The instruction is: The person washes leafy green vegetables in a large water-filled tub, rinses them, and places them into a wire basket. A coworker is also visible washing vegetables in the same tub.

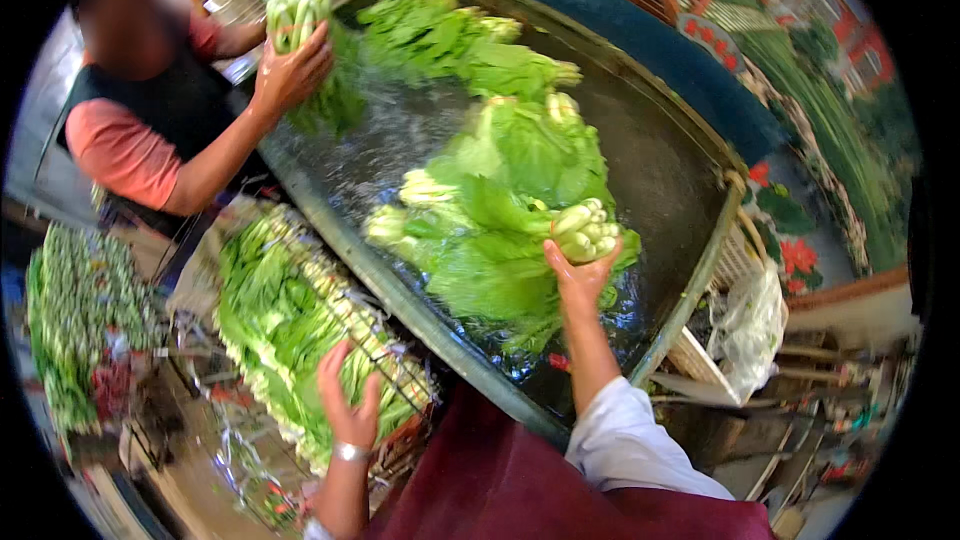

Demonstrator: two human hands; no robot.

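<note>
right hand [578,275]: clenched round pale stalk ends of a leafy green vegetable bunch [585,232], over the dark water-filled metal trough [660,155] | left hand [348,402]: released, fingers spread above crated greens [285,310] | handling: wet, floppy, bruisable; grip stalks.

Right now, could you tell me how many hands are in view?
3: the right hand grips a bunch over the trough; the left hand hovers above the basket; a co-worker's hand holds another bunch. Others may be hidden.
</note>
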